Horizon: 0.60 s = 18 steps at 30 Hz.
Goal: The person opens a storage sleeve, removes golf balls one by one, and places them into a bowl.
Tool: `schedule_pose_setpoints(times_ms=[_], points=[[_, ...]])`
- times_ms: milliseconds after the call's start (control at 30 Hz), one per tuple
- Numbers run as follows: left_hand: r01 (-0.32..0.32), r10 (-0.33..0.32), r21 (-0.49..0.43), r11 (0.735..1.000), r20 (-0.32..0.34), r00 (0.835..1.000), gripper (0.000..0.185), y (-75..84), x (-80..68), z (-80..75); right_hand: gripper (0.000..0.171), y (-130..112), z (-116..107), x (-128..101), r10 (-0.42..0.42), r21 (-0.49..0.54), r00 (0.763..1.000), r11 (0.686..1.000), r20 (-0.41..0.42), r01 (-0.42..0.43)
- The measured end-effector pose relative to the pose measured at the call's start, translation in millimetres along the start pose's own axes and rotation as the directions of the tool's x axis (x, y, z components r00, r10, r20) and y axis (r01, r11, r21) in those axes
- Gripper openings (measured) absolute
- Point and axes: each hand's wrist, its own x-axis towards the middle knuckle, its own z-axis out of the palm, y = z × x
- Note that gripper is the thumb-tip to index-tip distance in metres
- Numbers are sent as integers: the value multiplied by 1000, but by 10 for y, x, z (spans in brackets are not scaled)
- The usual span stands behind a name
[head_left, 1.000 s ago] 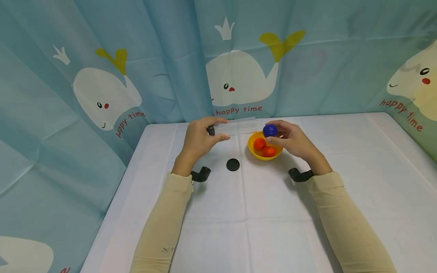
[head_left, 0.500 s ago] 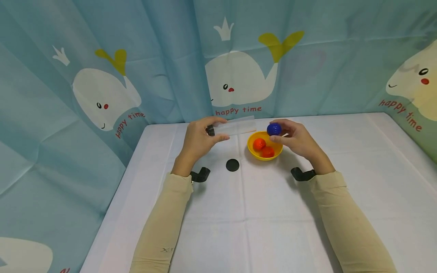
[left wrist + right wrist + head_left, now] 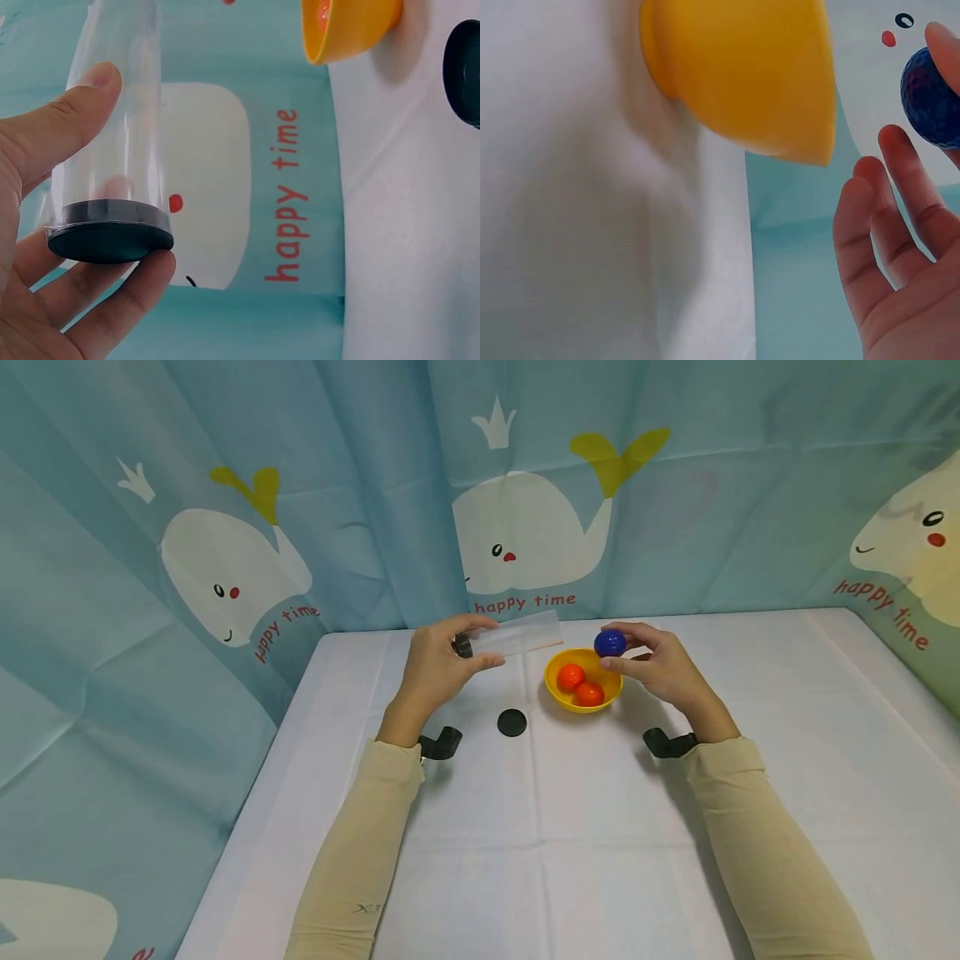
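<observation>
My left hand (image 3: 438, 664) grips a clear plastic tube (image 3: 120, 142) near its black end cap (image 3: 110, 232); in the head view the tube lies sideways, its far end raised and pointing right. Between thumb and fingers of my right hand (image 3: 654, 667) is a dark blue golf ball (image 3: 610, 643), with dimples seen in the right wrist view. That ball is held above the right rim of a yellow bowl (image 3: 553, 695). Two orange balls, one at the back (image 3: 571, 677) and one at the front (image 3: 589, 694), sit in the bowl.
A loose black round cap (image 3: 512, 722) lies on the white-covered table (image 3: 480, 877), left of the bowl and in front of the tube. Behind the table hangs a blue curtain (image 3: 390, 485) with printed whales. Each wrist carries a black camera mount.
My right hand has moved a little to the right with the blue golf ball. The tube's far end has risen slightly, while my left hand stays nearly in place.
</observation>
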Motion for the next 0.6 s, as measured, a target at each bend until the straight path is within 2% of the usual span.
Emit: schedule_pose_setpoints(times_ms=[367, 600], points=[[35, -34, -22, 999, 26, 999, 44, 1, -4, 31, 49, 102, 12, 33, 6, -6, 1000, 1000, 26, -6], [48, -47, -34, 998, 40, 998, 44, 2, -6, 53, 51, 144, 50, 33, 18, -11, 996, 1000, 90, -17]])
